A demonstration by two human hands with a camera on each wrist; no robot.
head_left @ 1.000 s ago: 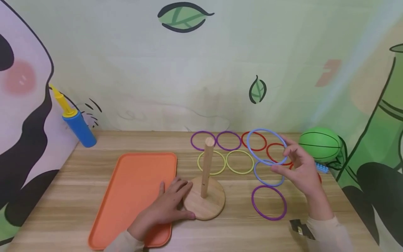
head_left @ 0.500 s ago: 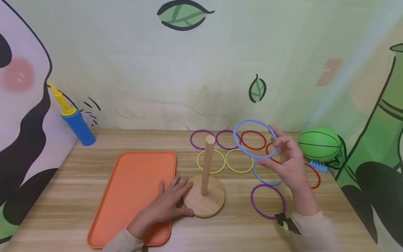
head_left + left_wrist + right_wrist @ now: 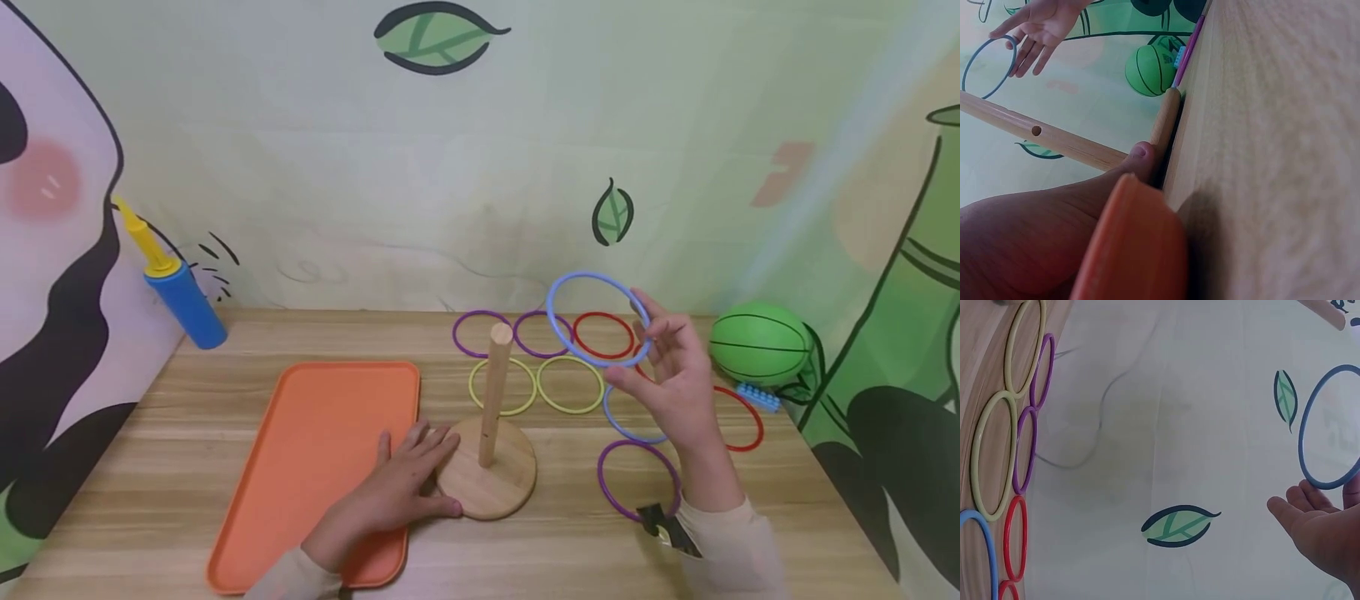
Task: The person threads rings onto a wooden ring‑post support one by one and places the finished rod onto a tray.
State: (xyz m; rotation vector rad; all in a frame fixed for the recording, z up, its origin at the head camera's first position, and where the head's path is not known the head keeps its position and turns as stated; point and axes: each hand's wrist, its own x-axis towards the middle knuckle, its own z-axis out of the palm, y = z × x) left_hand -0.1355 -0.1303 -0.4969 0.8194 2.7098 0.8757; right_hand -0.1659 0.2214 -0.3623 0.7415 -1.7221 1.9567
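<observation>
My right hand (image 3: 678, 379) pinches a light blue ring (image 3: 551, 312) between thumb and fingers. The ring is tilted in the air, to the right of the peg's top in the head view. A wooden stand has a round base (image 3: 510, 487) and an upright peg (image 3: 492, 392), with no ring on it. My left hand (image 3: 405, 483) rests at the base's left side, fingers extended onto its edge and thumb (image 3: 1141, 153) against the near rim. In the right wrist view the blue ring (image 3: 1302, 444) rises above the fingertips.
An orange tray (image 3: 330, 450) lies left, partly under the left forearm. Right and behind the stand lie yellow rings (image 3: 540, 385), purple rings (image 3: 601, 475), red rings (image 3: 761, 429) and another blue ring (image 3: 607, 408). A green ball (image 3: 759, 342) and blue-yellow pump (image 3: 183, 304) stand farther out.
The right hand has carried the blue ring leftward and slightly up, toward the peg, slowing in the last half second. The left hand and stand have stayed in place.
</observation>
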